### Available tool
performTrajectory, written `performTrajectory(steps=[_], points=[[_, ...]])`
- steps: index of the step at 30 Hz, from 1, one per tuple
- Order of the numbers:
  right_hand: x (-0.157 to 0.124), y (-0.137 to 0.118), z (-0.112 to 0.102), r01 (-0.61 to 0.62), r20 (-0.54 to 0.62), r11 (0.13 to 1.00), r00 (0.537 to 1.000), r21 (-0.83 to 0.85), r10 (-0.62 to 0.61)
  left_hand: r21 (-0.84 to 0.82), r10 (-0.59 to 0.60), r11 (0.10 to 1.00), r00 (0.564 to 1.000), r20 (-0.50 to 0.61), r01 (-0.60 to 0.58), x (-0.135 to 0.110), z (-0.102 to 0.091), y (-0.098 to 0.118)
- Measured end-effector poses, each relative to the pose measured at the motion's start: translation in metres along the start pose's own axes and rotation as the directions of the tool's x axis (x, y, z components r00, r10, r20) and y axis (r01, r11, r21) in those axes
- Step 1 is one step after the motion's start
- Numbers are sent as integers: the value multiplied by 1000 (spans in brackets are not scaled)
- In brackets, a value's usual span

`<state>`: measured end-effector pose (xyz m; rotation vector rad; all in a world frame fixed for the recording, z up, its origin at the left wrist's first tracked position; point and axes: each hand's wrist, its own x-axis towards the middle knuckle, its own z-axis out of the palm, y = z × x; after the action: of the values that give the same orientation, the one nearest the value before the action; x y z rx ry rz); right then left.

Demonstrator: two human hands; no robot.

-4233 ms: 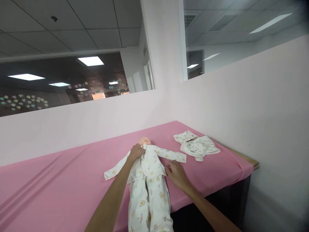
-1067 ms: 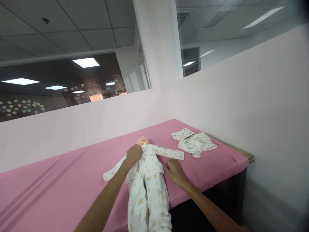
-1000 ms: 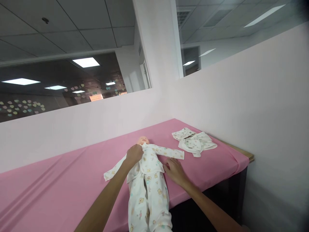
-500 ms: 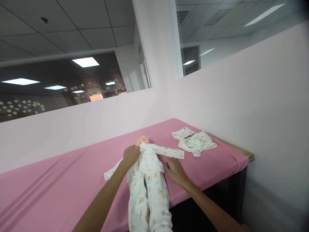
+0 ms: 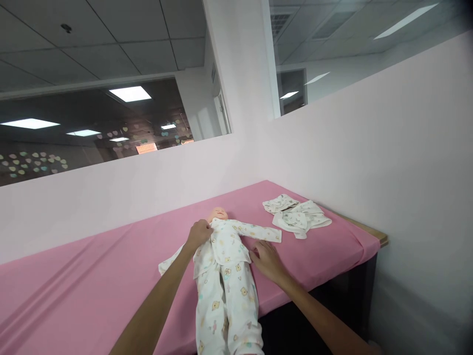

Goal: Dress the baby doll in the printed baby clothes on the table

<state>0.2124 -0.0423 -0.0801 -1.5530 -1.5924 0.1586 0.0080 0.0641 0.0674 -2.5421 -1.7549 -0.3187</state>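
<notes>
A baby doll point(image 5: 219, 213) lies on its back, its head toward the wall. It wears a white baby top point(image 5: 227, 241) and matching trousers point(image 5: 242, 301), both with small printed animals. Up at the neckline, the fingers of my left hand point(image 5: 199, 232) are closed on the top's front edge. My right hand point(image 5: 268, 260) is at the top's side near the hem, its fingers curled in a pinch against the cloth. One sleeve stretches out to the right above that hand. The other sleeve is partly hidden behind my left forearm.
A pink sheet point(image 5: 121, 276) covers the table. Folded white printed baby clothes point(image 5: 299, 217) lie toward the back right. White walls point(image 5: 369, 148) with windows meet behind the table, whose wooden edge point(image 5: 369, 231) shows at the right.
My left hand has shifted slightly left and up along the neckline. My right hand stays at the side of the top, and the doll lies as before.
</notes>
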Motion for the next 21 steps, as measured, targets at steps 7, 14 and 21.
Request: performTrajectory(steps=[7, 14, 21], points=[[1, 0, 1, -1, -2, 1000, 1000, 0, 1, 92, 17, 996, 1000, -13, -15, -6, -1, 6], [0, 0, 0, 8, -3, 1000, 1000, -7, -8, 227, 82, 970, 996, 37, -88, -8, -1, 14], [0, -2, -1, 7, -5, 1000, 1000, -8, -7, 173, 173, 966, 978, 118, -192, -3, -4, 14]])
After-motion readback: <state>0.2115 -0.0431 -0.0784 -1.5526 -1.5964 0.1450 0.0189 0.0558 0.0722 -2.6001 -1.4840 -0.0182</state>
